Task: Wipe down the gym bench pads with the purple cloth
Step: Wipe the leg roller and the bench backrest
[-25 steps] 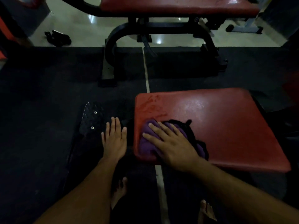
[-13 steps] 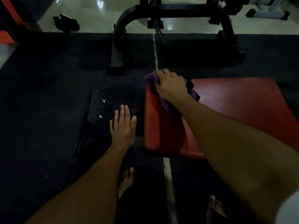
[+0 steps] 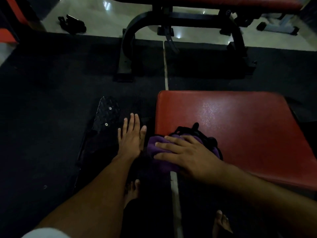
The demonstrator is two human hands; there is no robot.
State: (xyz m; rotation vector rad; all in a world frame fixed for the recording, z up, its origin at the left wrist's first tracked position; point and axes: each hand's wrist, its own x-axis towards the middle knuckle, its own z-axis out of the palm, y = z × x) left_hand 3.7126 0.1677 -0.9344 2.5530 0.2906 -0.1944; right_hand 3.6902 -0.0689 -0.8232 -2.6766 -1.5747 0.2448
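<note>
We see the purple cloth (image 3: pixel 160 152) bunched into a soft, rumpled wad at the near left corner of the red bench pad (image 3: pixel 240 127), part of it spilling over the pad's left edge and hanging in front of the dark floor mat (image 3: pixel 42 100). Its colour is a deep violet, dulled by the dim light, and a black trim or cord (image 3: pixel 193 130) curls out from under it onto the pad; we cannot quite tell whether that black piece belongs to the cloth. The right hand (image 3: pixel 187 155) lies flat on the cloth with fingers straight and spread, pressing it against the pad rather than gripping it. The left hand (image 3: pixel 131 136) rests palm down, fingers extended and relaxed, on a dark surface just beside the pad, holding nothing. Next to it sits a black textured footplate (image 3: pixel 106 115) with two bright bolts. The pad itself is a glossy red vinyl with a pale sheen near its middle. Beyond it stands a second bench (image 3: pixel 205 2) on a black curved frame (image 3: pixel 130 40), and two bare feet show below the arms.
</note>
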